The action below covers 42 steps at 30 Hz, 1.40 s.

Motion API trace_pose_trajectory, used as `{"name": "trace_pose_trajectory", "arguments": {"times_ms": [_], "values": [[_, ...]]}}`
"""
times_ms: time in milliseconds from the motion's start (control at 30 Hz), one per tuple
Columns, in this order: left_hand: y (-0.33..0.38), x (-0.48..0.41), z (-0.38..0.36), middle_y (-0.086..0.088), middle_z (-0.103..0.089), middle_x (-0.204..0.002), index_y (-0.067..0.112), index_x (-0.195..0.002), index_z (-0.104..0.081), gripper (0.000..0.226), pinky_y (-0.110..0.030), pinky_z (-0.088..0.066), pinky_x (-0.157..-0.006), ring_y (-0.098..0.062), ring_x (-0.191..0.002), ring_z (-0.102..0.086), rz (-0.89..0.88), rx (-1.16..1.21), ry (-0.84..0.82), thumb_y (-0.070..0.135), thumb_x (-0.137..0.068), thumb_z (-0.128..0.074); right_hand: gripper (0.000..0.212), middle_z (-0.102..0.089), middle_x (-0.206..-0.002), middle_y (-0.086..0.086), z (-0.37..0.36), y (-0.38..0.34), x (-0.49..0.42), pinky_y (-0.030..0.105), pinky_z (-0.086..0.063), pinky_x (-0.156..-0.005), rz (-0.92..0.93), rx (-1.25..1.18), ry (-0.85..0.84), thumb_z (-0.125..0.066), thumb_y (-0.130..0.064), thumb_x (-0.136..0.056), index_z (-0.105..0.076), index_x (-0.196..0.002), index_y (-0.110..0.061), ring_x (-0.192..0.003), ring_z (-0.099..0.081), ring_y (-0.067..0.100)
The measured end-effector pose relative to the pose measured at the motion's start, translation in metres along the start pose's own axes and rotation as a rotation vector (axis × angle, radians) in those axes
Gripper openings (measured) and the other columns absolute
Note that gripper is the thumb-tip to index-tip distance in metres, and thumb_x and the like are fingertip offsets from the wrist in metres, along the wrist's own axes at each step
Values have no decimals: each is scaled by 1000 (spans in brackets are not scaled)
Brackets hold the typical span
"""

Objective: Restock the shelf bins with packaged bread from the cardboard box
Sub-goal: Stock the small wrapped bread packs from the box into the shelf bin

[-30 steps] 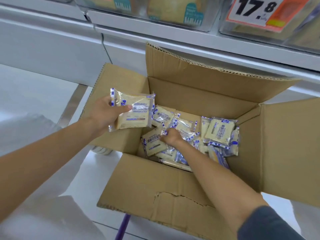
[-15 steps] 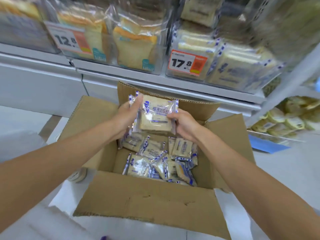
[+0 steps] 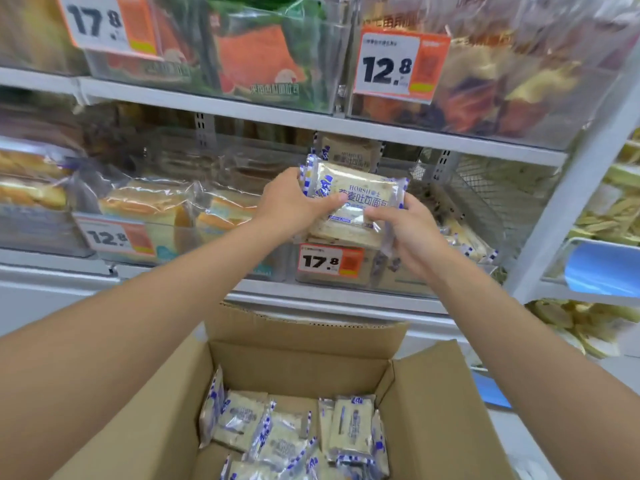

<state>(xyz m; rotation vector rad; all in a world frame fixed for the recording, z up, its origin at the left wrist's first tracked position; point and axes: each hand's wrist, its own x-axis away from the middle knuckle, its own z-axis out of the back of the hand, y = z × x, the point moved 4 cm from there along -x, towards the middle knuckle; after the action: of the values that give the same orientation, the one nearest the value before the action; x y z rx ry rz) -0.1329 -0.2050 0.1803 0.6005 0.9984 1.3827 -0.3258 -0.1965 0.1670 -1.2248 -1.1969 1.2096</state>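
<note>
Now, head view: we hold stacked bread packs (image 3: 356, 199) between both hands, left hand (image 3: 291, 199) gripping the left end, right hand (image 3: 408, 237) clasping the near right corner, just above the clear bin (image 3: 391, 271) tagged 17.8. We should level them, then lower flat. Clear film, blue-checked seams, pale slices; more fill the cardboard box (image 3: 433, 410), near.

White metal shelving (image 3: 311, 123) runs across in tiers, with a pale upright post (image 3: 571, 202) at its right end. Orange-and-white price tags (image 3: 398, 64) hang along the fronts (17.8, 12.8). Pale floor (image 3: 533, 459), even light.
</note>
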Motion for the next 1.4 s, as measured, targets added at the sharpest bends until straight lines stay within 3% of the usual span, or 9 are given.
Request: {"name": "trace_pose_trajectory", "arguments": {"times_ms": [200,300,433,533,733,967,1133,1267,1400], "values": [[3,-91,-20,-5,-65,-116,7,-123,-57,80,-41,-52,-95,-23,-105,-63,33,0,-10,56,-65,-82,79,-65,-115,11,6,-8,-95,41,-52,-75,17,103,145,-82,-25,-55,-49,-124,-7,-92,-63,26],[3,-113,-33,-6,-64,-124,14,-131,-54,88,-41,-51,-97,-25,-109,-63,-6,6,-101,54,-59,-85,57,-63,-114,5,0,-5,-120,38,-53,-86,29,179,178,-81,-22,-72,-50,-119,-11,-98,-59,22],[-10,-126,-39,-6,-58,-134,16,-140,-45,89,-39,-49,-101,-25,-117,-59,-24,-33,-109,45,-66,-85,72,-55,-134,4,4,3,-133,27,-45,-90,-18,291,153,-72,-31,-86,-35,-145,-12,-113,-56,22],[-18,-126,-34,2,-56,-134,19,-139,-45,97,-37,-48,-102,-19,-118,-57,-39,58,-53,49,-57,-87,55,-53,-137,4,2,-2,-124,31,-52,-76,144,355,205,-65,-18,-90,-34,-135,-11,-90,-61,17],[-31,-121,-25,3,-61,-114,18,-114,-60,47,-24,-46,-82,-14,-100,-59,-41,69,94,31,-75,-82,82,-30,-154,11,-5,-3,-119,27,-49,-81,398,619,317,-69,-21,-89,-15,-150,-31,-118,-57,31],[-31,-113,-22,2,-61,-99,21,-99,-57,37,-27,-48,-74,-16,-88,-58,31,54,123,33,-75,-82,68,-37,-138,3,-6,-1,-124,29,-54,-73,425,711,203,-65,-33,-90,-30,-149,-37,-83,-58,14],[-23,-80,-10,1,-64,-103,14,-108,-63,40,-35,-51,-82,-18,-94,-59,-64,-53,198,37,-78,-77,85,-7,-162,8,1,-2,-103,52,-32,-113,380,912,233,-67,-55,-81,-16,-148,-51,-148,-13,36],[-15,-33,-1,3,-61,-85,18,-96,-62,21,-28,-47,-71,-14,-81,-58,-131,-115,215,29,-83,-74,44,-45,-134,10,-5,-9,-52,36,-28,-108,523,945,237,-69,-32,-87,-59,-130,-27,-129,-37,27],[-31,28,7,6,-56,-68,18,-82,-60,15,-32,-45,-65,-15,-69,-55,-134,-165,178,22,-81,-74,16,-52,-94,-5,-27,15,1,27,-42,-75,589,834,140,-67,-13,-81,-68,-96,-18,-82,-49,11]]}}
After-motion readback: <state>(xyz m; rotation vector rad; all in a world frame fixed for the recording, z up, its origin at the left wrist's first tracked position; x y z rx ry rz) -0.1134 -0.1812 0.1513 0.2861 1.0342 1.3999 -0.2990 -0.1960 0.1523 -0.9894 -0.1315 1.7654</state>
